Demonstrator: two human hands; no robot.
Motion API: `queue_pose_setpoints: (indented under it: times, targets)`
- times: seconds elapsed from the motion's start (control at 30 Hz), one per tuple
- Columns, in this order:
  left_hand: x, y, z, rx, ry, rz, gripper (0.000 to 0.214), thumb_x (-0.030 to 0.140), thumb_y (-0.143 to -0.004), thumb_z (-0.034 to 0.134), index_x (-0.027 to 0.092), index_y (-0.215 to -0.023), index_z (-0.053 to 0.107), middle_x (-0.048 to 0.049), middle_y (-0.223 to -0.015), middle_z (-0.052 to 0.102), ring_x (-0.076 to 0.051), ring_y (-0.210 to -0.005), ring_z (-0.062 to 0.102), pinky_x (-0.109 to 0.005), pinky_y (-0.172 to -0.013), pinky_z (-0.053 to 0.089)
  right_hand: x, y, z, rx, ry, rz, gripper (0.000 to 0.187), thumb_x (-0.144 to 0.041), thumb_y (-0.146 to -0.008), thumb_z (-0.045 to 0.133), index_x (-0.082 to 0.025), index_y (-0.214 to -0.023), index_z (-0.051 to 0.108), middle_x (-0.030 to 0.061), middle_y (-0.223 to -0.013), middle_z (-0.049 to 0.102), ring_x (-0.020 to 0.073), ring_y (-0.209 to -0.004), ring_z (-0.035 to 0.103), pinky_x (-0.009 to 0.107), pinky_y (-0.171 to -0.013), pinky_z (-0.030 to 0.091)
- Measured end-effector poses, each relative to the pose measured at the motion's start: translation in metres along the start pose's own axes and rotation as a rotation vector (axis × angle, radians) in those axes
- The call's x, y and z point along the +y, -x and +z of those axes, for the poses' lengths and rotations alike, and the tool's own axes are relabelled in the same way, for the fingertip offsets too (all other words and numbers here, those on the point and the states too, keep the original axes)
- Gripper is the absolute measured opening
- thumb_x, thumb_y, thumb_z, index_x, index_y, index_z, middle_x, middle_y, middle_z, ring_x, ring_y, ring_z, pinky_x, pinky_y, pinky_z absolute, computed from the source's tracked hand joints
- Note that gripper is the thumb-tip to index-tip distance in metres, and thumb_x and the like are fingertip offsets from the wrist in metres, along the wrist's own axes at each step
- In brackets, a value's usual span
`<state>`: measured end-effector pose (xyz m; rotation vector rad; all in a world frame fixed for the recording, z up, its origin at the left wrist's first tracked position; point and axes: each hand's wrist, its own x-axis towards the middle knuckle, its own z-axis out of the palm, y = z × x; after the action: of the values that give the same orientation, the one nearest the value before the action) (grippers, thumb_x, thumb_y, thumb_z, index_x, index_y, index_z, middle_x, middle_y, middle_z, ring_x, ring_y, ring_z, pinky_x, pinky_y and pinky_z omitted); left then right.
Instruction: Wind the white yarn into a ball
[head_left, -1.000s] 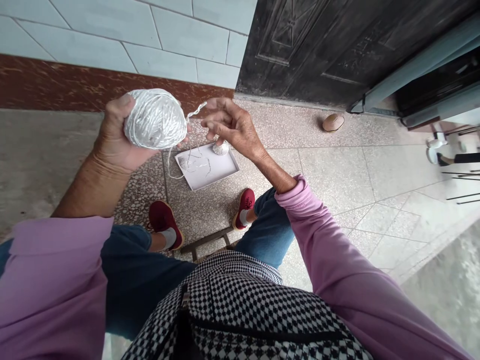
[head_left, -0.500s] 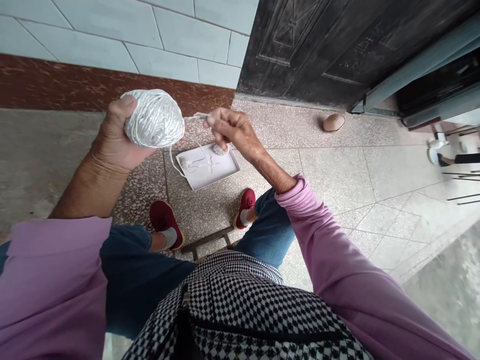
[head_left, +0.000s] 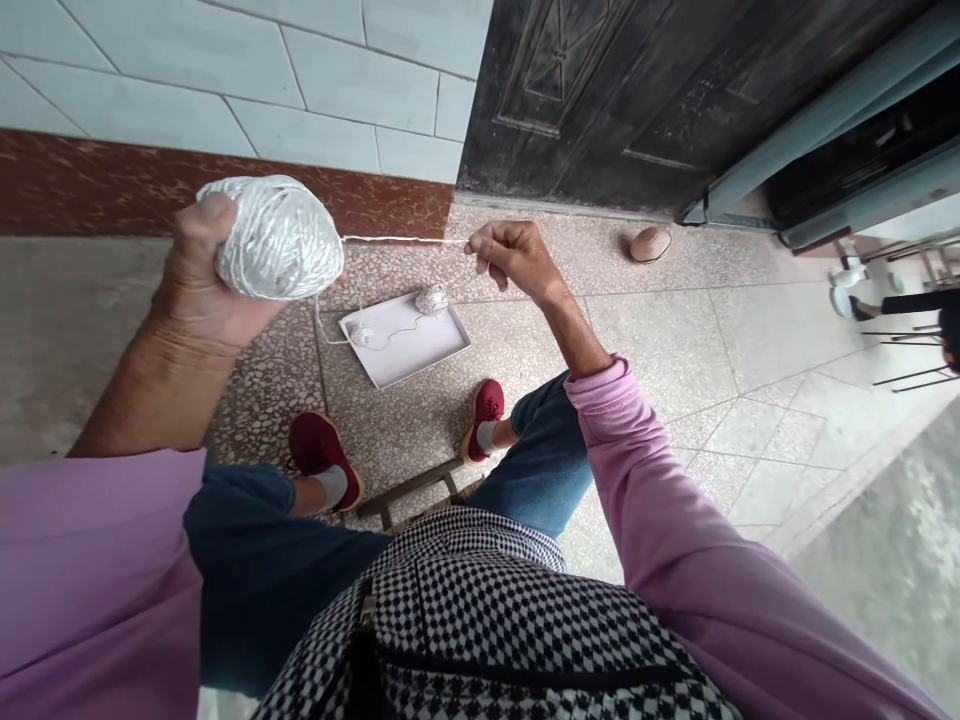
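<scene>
A large ball of shiny white yarn [head_left: 281, 240] rests in my left hand [head_left: 199, 265], with the thumb over its near side and the far fingers mostly hidden behind it. From the ball a strand of yarn [head_left: 401, 239] runs straight and taut to my right hand [head_left: 519, 258], where thumb and forefinger pinch it. A second strand hangs from under the ball toward a shallow white box lid [head_left: 420, 352] on the floor. Inside the lid lie a small white yarn ball [head_left: 432, 300] and a smaller whitish bundle [head_left: 361, 335].
Red shoes [head_left: 322, 455] stand on the speckled floor below the lid. A tiled wall [head_left: 330, 80] and a dark door [head_left: 585, 130] rise ahead. A tan rounded object [head_left: 650, 244] sits by the door. Thin-legged furniture and a person's foot [head_left: 862, 305] show at far right.
My right hand has moved right, away from the ball, and the strand between my hands is now longer and straight. The ball in my left hand has shifted slightly left.
</scene>
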<state>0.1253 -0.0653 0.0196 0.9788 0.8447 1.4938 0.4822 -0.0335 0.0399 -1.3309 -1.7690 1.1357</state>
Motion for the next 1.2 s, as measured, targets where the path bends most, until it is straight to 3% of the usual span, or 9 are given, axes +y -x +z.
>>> queue_pose_setpoints:
  times: [0.1,0.2,0.33,0.43,0.53,0.67,0.8,1.03,1.2]
  targets:
    - [0.0,-0.001,0.002,0.011,0.022,-0.007,0.083,0.102,-0.082,0.092,0.024,-0.108,0.087,-0.0172,-0.111,0.078,-0.042,-0.102,0.082,-0.079,-0.112,0.083,-0.001,-0.001,-0.002,0.084,0.078,-0.051,0.066,-0.086,-0.099,0.076,-0.023,-0.117,0.083,0.0145,-0.124,0.091,0.0204,-0.084,0.073,0.04,-0.073,0.054]
    - [0.001,0.001,0.013,0.023,0.065,-0.047,0.08,0.095,-0.075,0.098,0.022,-0.107,0.088,-0.0184,-0.107,0.079,-0.042,-0.103,0.081,-0.074,-0.107,0.085,-0.019,0.004,0.01,0.152,-0.052,-0.082,0.072,-0.088,-0.098,0.083,-0.027,-0.137,0.086,0.0147,-0.154,0.09,0.0327,-0.117,0.085,0.043,-0.078,0.064]
    - [-0.001,0.001,0.027,0.011,0.068,-0.089,0.075,0.082,-0.065,0.105,0.023,-0.107,0.088,-0.0175,-0.103,0.076,-0.046,-0.112,0.081,-0.076,-0.117,0.082,-0.049,0.013,0.046,-0.041,-0.333,-0.045,0.072,-0.082,-0.085,0.108,-0.035,-0.132,0.079,0.0079,-0.164,0.087,0.0406,-0.151,0.08,0.048,-0.091,0.078]
    - [-0.003,-0.002,0.026,0.022,0.045,-0.062,0.077,0.088,-0.067,0.104,0.024,-0.107,0.087,-0.0163,-0.105,0.076,-0.043,-0.11,0.08,-0.079,-0.121,0.08,-0.06,0.018,0.071,-0.154,-0.386,0.086,0.076,-0.079,-0.083,0.113,-0.032,-0.126,0.072,0.0086,-0.142,0.09,0.0382,-0.143,0.084,0.046,-0.093,0.079]
    - [-0.006,-0.006,0.016,0.018,0.016,0.003,0.084,0.1,-0.076,0.098,0.025,-0.109,0.085,-0.0144,-0.108,0.074,-0.042,-0.109,0.08,-0.082,-0.122,0.078,-0.061,0.019,0.08,-0.094,-0.286,0.204,0.07,-0.088,-0.096,0.105,-0.031,-0.117,0.07,0.0052,-0.106,0.085,0.0345,-0.117,0.087,0.044,-0.085,0.074]
    - [-0.006,-0.007,0.007,0.008,-0.011,0.017,0.1,0.12,-0.078,0.084,0.025,-0.109,0.085,-0.0146,-0.109,0.072,-0.043,-0.111,0.08,-0.088,-0.122,0.076,-0.055,0.021,0.068,0.027,-0.056,0.108,0.068,-0.095,-0.101,0.095,-0.035,-0.095,0.065,0.0081,-0.099,0.081,0.0369,-0.119,0.084,0.048,-0.096,0.074]
    - [-0.003,-0.003,0.01,0.007,-0.046,-0.039,0.106,0.122,-0.069,0.086,0.024,-0.109,0.086,-0.0163,-0.104,0.073,-0.051,-0.123,0.08,-0.095,-0.124,0.071,-0.048,0.018,0.056,0.049,0.117,0.009,0.069,-0.1,-0.106,0.084,-0.036,-0.089,0.061,0.0092,-0.097,0.08,0.0396,-0.122,0.08,0.052,-0.107,0.073]
    - [0.003,0.009,0.019,0.006,0.006,-0.037,0.088,0.11,-0.093,0.082,0.023,-0.111,0.088,-0.0181,-0.113,0.08,-0.048,-0.125,0.081,-0.087,-0.122,0.076,-0.045,0.011,0.055,-0.092,-0.054,0.059,0.098,-0.135,-0.078,0.065,-0.038,-0.082,0.058,-0.0022,-0.068,0.04,0.0266,-0.081,0.053,0.043,-0.076,0.044]
    - [0.003,0.008,0.016,0.006,-0.011,-0.036,0.093,0.112,-0.083,0.089,0.024,-0.11,0.088,-0.0197,-0.115,0.081,-0.051,-0.133,0.081,-0.085,-0.131,0.073,-0.046,0.016,0.048,-0.114,-0.144,0.105,0.096,-0.129,-0.075,0.082,-0.036,-0.096,0.069,-0.0063,-0.071,0.035,0.0245,-0.078,0.043,0.042,-0.075,0.04]
